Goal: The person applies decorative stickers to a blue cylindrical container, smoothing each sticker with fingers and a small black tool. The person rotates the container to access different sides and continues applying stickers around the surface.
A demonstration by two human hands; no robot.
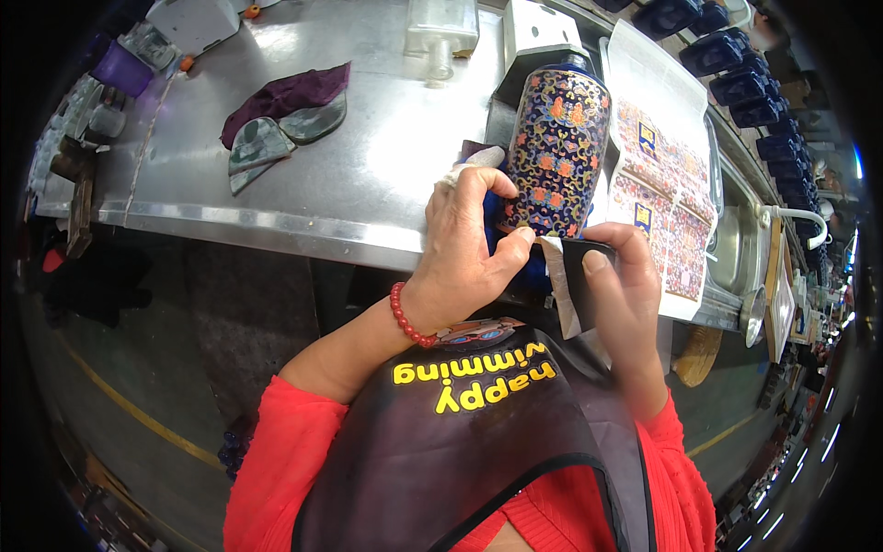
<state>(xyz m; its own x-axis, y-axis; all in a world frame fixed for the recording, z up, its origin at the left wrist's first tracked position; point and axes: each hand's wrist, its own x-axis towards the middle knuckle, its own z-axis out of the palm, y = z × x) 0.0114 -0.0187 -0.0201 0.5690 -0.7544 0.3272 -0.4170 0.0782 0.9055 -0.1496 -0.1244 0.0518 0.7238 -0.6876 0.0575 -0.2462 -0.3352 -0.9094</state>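
While the left hand (469,235) clasps a bottle (559,143), contents are unseen; what the right hand (624,276) grips, unclear.

Counting one left grip (469,239), one right grip (628,276), one patterned blue bottle (561,147), one pale strip (563,294), one red bead bracelet (396,308), one dark apron (441,460) and two red sleeves (276,460). Adding one metal surface (368,175), one purple cloth (285,101), at least two grey-green curved pieces (256,145), one purple container (124,69), two small orange objects (187,63), one clear bottle (441,37), one white tap (805,218) and one sink (729,247). Tallying many dark blue bottles (717,52) along the right, overlapping too much for an exact number.
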